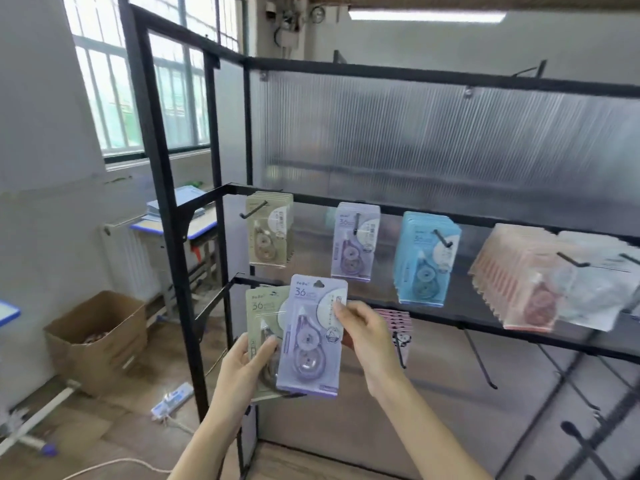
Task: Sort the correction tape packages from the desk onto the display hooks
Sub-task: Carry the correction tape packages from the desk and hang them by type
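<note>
A: Where does the lilac blister-card correction tape package lie?

B: Upright, long axis vertical, pinched at its right edge by the right hand; the left hand grips a sage-green carded package behind it.

A: And its destination?

B: Probably the black hook of lilac packages, at one o'clock, nearer the right hand. A hang-hole tops the card.

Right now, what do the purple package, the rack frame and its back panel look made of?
Purple package: printed card under a clear glossy plastic blister, going by the glare. Rack frame: black-painted metal bar, apparently. Back panel: translucent ribbed plastic sheet, probably polycarbonate.
</note>
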{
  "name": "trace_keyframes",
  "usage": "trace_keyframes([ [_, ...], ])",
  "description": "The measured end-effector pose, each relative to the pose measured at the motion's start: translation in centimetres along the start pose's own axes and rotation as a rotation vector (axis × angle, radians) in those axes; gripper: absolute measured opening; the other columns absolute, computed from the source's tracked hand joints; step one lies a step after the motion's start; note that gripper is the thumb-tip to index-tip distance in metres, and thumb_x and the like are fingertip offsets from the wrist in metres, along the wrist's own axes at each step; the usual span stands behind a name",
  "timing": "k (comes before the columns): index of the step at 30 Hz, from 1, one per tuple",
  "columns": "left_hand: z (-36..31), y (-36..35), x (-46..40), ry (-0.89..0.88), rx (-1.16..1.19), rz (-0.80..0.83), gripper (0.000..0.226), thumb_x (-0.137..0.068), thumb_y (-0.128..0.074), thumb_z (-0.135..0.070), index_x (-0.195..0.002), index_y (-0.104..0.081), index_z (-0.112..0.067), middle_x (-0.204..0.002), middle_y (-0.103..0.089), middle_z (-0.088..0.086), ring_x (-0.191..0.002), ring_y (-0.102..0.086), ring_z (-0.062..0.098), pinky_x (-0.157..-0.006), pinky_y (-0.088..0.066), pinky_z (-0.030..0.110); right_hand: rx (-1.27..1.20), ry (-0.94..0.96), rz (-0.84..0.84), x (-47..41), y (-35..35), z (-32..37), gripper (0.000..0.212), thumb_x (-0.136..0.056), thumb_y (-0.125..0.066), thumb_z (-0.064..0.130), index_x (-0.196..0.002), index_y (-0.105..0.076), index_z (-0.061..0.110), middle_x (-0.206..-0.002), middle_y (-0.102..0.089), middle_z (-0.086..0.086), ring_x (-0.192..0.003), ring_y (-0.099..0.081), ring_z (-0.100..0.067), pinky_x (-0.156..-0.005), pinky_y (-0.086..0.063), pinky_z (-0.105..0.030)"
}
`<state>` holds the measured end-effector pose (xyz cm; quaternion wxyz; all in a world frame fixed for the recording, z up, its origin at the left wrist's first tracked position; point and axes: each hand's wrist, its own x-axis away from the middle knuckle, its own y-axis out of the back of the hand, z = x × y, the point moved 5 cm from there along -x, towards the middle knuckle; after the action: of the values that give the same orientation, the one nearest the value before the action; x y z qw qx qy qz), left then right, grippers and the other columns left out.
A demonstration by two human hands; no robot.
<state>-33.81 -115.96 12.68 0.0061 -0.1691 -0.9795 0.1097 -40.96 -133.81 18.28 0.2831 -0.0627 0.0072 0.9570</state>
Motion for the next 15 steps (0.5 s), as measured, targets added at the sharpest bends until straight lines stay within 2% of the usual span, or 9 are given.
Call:
trace_keyframes([
  [2, 0.1, -0.4, 0.2, 0.008, 0.009, 0.007, 0.021, -0.093, -0.061, -0.015, -0.112, -0.064, -0.008, -0.103, -0.075, 0.013, -0.099, -0.070, 0.035, -0.092, -0.053, 0.055, 0.001, 0.049, -0.033, -0.3, 1.3, 1.6, 0.017, -0.091, -0.064, 0.026, -0.088, -0.069, 0.010, -0.085, -0.072, 0.000, -0.079, -0.063, -0.009, -0.077, -0.049, -0.024],
  [4, 0.1, -0.7, 0.3, 0.012, 0.011, 0.006, 0.019, -0.093, -0.061, -0.014, -0.111, -0.064, -0.008, -0.103, -0.074, 0.014, -0.101, -0.069, 0.037, -0.094, -0.051, 0.057, 0.018, 0.098, -0.061, -0.9, 2.6, 3.4, 0.018, -0.092, -0.064, 0.028, -0.089, -0.070, 0.011, -0.088, -0.073, -0.002, -0.082, -0.064, -0.010, -0.077, -0.050, -0.025],
  [6, 0.0, -0.9, 0.3, 0.008, 0.012, 0.003, 0.018, -0.093, -0.060, -0.012, -0.110, -0.064, -0.007, -0.102, -0.074, 0.015, -0.101, -0.069, 0.037, -0.095, -0.051, 0.056, 0.042, 0.150, -0.073, -1.7, 3.5, 5.1, 0.021, -0.092, -0.063, 0.030, -0.092, -0.070, 0.010, -0.091, -0.072, -0.004, -0.083, -0.064, -0.010, -0.075, -0.049, -0.019],
  [8, -0.3, -1.1, 0.1, -0.001, 0.015, -0.002, 0.017, -0.093, -0.060, -0.011, -0.109, -0.064, -0.006, -0.101, -0.075, 0.015, -0.098, -0.070, 0.035, -0.094, -0.052, 0.053, 0.073, 0.186, -0.094, -2.9, 4.1, 6.4, 0.020, -0.092, -0.062, 0.031, -0.095, -0.070, 0.012, -0.092, -0.073, 0.000, -0.085, -0.065, -0.010, -0.073, -0.047, -0.013],
  [13, -1.2, -1.4, -1.0, -0.017, 0.042, -0.049, 0.020, -0.093, -0.060, -0.013, -0.110, -0.064, -0.005, -0.102, -0.074, 0.017, -0.093, -0.071, 0.031, -0.089, -0.054, 0.048, 0.108, 0.203, -0.085, -5.3, 3.9, 7.4, 0.022, -0.092, -0.062, 0.032, -0.090, -0.070, 0.011, -0.092, -0.072, -0.008, -0.086, -0.064, -0.016, -0.075, -0.048, -0.024],
  [15, -1.4, -1.5, -1.4, -0.020, 0.045, -0.075, 0.020, -0.092, -0.061, -0.014, -0.110, -0.064, -0.005, -0.102, -0.074, 0.017, -0.094, -0.071, 0.034, -0.091, -0.053, 0.050, 0.108, 0.204, -0.061, -5.8, 3.7, 7.2, 0.023, -0.091, -0.063, 0.032, -0.091, -0.070, 0.010, -0.090, -0.072, -0.007, -0.087, -0.065, -0.018, -0.075, -0.048, -0.024],
])
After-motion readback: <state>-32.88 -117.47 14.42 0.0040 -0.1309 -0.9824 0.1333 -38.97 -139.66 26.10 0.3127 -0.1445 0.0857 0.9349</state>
